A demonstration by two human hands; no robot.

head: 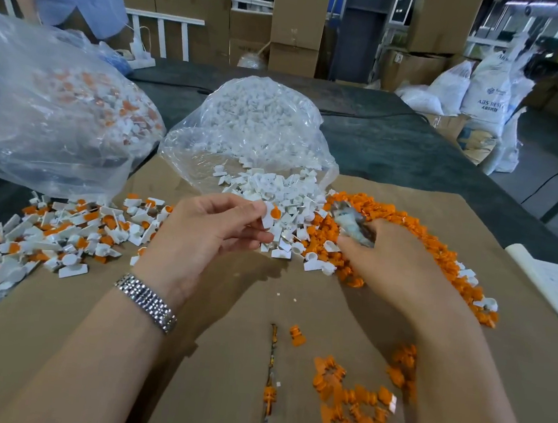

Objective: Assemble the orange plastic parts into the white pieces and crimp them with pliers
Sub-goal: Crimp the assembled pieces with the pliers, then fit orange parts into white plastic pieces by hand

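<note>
1. The left hand [210, 228] pinches a white piece [269, 218] between thumb and fingertips, with an orange plastic part [275, 213] seated at its upper right end. The piece is held just above the near edge of the loose white pile [283, 194], its long axis running steeply, near-left to far-right, orange end pointing far.
2. The right hand [393, 257] has its fingers curled round pliers [350, 224], whose metal end sticks out toward the far left, just right of the held piece. Whether the hand also touches the orange heap [405, 238] beneath it, I cannot tell.
3. Finished white-and-orange pieces [62, 233] lie scattered at left on the cardboard sheet [243, 311].
4. More loose orange parts [347, 401] sit near, right of centre.
5. A clear bag [256, 122] spills the white pile; a second bag [58, 105] at far left holds mixed pieces.
6. A metal watch [147, 301] circles the left wrist.
</note>
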